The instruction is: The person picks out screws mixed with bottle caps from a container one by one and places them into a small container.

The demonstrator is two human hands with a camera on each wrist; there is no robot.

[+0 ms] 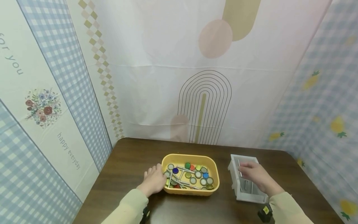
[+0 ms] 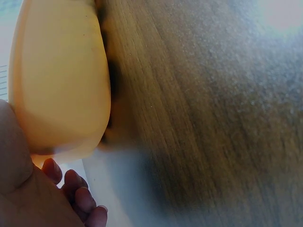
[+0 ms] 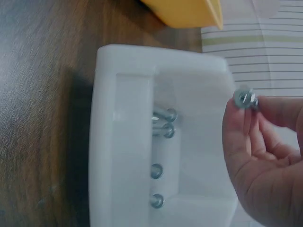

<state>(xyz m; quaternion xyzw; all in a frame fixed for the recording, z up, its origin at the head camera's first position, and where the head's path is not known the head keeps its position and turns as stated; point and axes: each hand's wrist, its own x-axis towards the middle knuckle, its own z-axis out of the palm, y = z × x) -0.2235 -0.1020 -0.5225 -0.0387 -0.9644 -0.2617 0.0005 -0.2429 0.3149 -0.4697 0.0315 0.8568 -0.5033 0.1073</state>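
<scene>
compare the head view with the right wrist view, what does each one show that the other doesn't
Only the head view shows the left hand at the side of the yellow basin, the bottle caps inside it, and the flower print.

Only the right wrist view shows the held metal rod end-on, its round end toward the camera.

Both show the right hand pinching that rod, the white bin with more rods inside, the brown table, and at least part of the basin.
</scene>
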